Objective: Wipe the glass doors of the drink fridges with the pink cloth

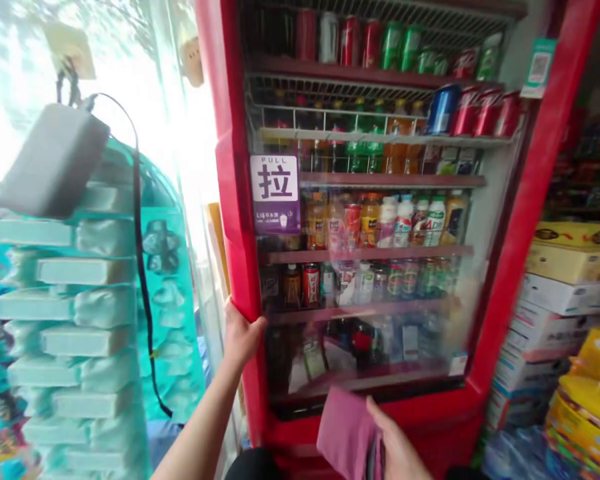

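Observation:
My left hand (243, 333) is wrapped around the left edge of the red frame (236, 220) of a glass-fronted drinks fridge, thumb on the front. In my right hand (397, 443), low in front of the fridge, is a folded purple-pink cloth (347, 430). It hangs near the lower red panel (425, 433). Behind the glass, shelves hold rows of cans and bottles, among them a blue can (443, 110) and red cans (487, 112). A purple and white "PULL" sticker (275, 195) is on the glass above my left hand. Reflections partly veil the lower shelves.
To the left, clear hanging plastic holds stacked pale packs (80, 340); a grey box (55, 160) with a black cable hangs in front. Stacked cartons (555, 293) and yellow tubs (585, 413) stand close on the right. Wrapped blue packs (517, 453) lie at the lower right.

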{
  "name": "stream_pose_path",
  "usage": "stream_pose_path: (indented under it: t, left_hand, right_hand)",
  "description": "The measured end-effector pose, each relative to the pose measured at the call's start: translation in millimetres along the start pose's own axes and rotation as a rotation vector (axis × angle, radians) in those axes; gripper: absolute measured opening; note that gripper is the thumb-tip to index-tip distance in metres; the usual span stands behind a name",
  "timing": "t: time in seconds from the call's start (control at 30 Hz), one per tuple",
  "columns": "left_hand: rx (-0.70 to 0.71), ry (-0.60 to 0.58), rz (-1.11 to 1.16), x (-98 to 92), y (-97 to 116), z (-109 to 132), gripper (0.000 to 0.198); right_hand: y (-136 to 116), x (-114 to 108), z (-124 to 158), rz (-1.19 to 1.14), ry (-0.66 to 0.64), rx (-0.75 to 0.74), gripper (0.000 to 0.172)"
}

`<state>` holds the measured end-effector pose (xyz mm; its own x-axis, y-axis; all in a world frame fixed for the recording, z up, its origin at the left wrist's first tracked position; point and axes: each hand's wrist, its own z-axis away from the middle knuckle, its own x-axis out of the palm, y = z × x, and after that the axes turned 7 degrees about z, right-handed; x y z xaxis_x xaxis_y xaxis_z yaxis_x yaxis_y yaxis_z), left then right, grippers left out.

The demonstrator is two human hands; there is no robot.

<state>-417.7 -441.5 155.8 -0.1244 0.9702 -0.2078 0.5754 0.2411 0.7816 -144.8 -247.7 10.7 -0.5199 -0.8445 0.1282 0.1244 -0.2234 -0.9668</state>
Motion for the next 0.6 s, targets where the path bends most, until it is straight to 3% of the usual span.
stream_pose_path:
  t: [0.07, 0.13, 0.17, 0.23, 0.33, 0.43, 0.53, 0.6]
  left_hand:
    - [0.009, 0.011, 0.011, 0.4, 2.1, 1.2, 0.08]
    - [0.011, 0.024, 0.013, 0.8, 3.5, 2.3, 0.083]
    - [0.009, 0.027, 0.013, 0.9, 4.1, 2.8, 0.084]
    - [0.001, 0.027, 0.015, 1.0, 5.0, 4.0, 0.088]
    - [-0.007, 0.03, 0.018, 1.2, 6.3, 5.3, 0.092]
    - [-0.004, 0.042, 0.017, 1.6, 7.2, 4.1, 0.091]
    - [0.012, 0.055, -0.001, 2.3, 7.0, 1.3, 0.09]
    - [0.032, 0.06, -0.026, 3.1, 7.3, 3.0, 0.088]
  right_hand:
    - [-64.8, 0.2, -6.4, -0.244, 0.037, -0.081, 0.074]
    - [-140.3, 6.1, -7.7, -0.425, 0.17, -0.359, 0.072]
    - [-179.4, 12.1, -8.1, -0.387, 0.262, -0.57, 0.07]
    - [-253.9, 31.3, -12.3, -0.093, 0.415, -1.024, 0.065]
    - [-338.8, 76.9, -35.2, 0.362, 0.582, -1.467, 0.069]
    - [-372.1, 127.8, -71.1, 0.84, 0.563, -1.591, 0.076]
    - [-357.7, 160.4, -101.2, 1.221, 0.389, -1.575, 0.107]
    - [-335.1, 167.1, -113.2, 1.291, 0.335, -1.586, 0.113]
